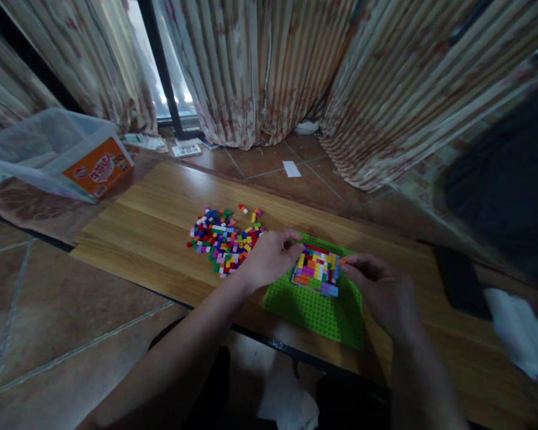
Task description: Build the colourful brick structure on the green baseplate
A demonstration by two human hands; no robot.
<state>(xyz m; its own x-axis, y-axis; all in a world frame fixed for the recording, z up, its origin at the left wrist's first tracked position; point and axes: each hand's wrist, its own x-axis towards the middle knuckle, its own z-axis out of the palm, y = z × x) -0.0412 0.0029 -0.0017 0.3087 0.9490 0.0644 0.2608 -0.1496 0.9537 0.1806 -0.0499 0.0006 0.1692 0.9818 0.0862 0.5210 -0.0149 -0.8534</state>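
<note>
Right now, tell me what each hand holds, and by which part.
The right hand pinches a small orange building brick, seemingly by its right end, between thumb and forefinger. Whether the left hand grips anything cannot be told.

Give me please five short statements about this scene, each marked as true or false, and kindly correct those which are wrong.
1. The brick structure sits on a green baseplate. True.
2. The brick structure is of one single colour. False: it mixes many colours, among them red, yellow, orange and blue.
3. The right hand has a small orange brick at its fingertips. True.
4. The left hand reaches into the plastic box. False: the left hand is at the left side of the brick structure, well away from the plastic box.
5. Loose bricks lie on the wooden table, left of the baseplate. True.
</note>
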